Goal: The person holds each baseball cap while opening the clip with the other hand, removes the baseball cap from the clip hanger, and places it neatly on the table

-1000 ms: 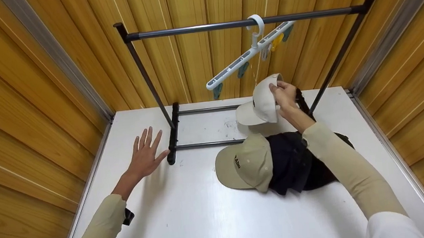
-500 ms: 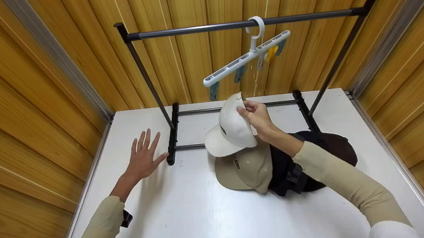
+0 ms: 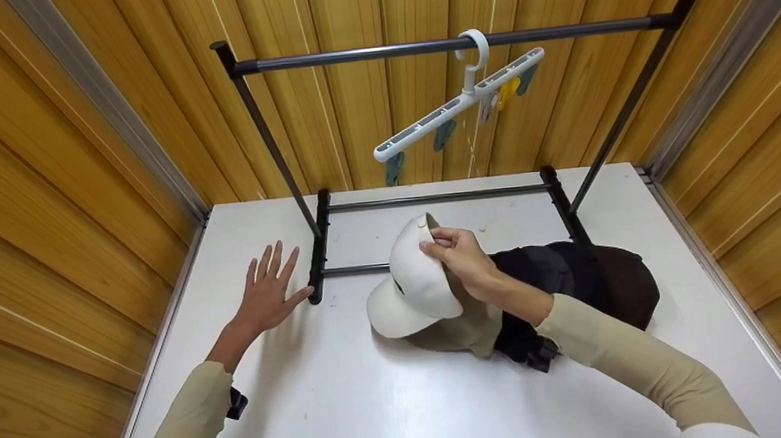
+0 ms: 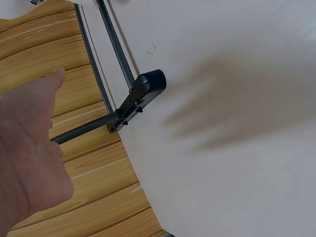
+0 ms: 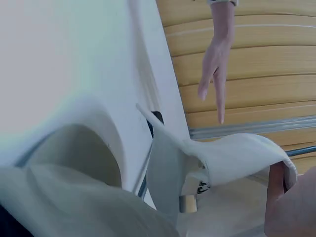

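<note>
My right hand (image 3: 466, 262) pinches the back edge of a white baseball cap (image 3: 416, 275), brim toward the left. In the right wrist view the thumb and fingers grip the rim of that white cap (image 5: 237, 160), its inside partly showing. Behind it in the head view lies a beige cap (image 3: 477, 330), mostly covered by the white one. Dark caps (image 3: 545, 270) overlap it in a row, ending with a dark brown cap (image 3: 625, 281) partly behind my forearm. My left hand (image 3: 269, 299) hovers with fingers spread beside the rack's left foot, holding nothing.
A dark metal garment rack (image 3: 379, 53) stands on the white surface (image 3: 347, 387). From its top bar hangs a white hanger (image 3: 458, 104) with several green clips (image 3: 395, 168) and a yellow clip (image 3: 507, 92). Wood-look walls (image 3: 55, 235) enclose the back and sides.
My right hand has brought the white cap left and toward me, from the rack's right side to over the beige cap. The hanger has swung slightly. My left hand has stayed almost still.
</note>
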The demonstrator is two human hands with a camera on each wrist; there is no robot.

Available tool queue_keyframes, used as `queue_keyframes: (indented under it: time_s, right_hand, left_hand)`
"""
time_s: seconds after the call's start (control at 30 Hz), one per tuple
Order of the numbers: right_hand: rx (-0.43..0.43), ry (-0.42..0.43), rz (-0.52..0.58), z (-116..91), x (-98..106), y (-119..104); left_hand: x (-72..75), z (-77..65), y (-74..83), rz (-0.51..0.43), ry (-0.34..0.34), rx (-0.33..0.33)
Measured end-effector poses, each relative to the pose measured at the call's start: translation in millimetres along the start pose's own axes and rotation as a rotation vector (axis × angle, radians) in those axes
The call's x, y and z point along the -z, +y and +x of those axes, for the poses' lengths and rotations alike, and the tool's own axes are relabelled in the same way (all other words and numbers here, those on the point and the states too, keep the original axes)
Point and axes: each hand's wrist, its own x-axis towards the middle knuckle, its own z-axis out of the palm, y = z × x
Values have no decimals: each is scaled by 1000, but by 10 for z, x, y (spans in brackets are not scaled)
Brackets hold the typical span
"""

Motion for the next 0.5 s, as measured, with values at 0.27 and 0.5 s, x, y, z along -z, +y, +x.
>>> queue_keyframes:
  time_s: [0.27,0.5]
  right_hand:
    - [-147,-176,138,-128,-13,231]
    - [-174,-265,151,-176,63,369]
  left_hand:
    - [41,-54,5,-21,10,5]
    - [52,-66,-3,7,5,18]
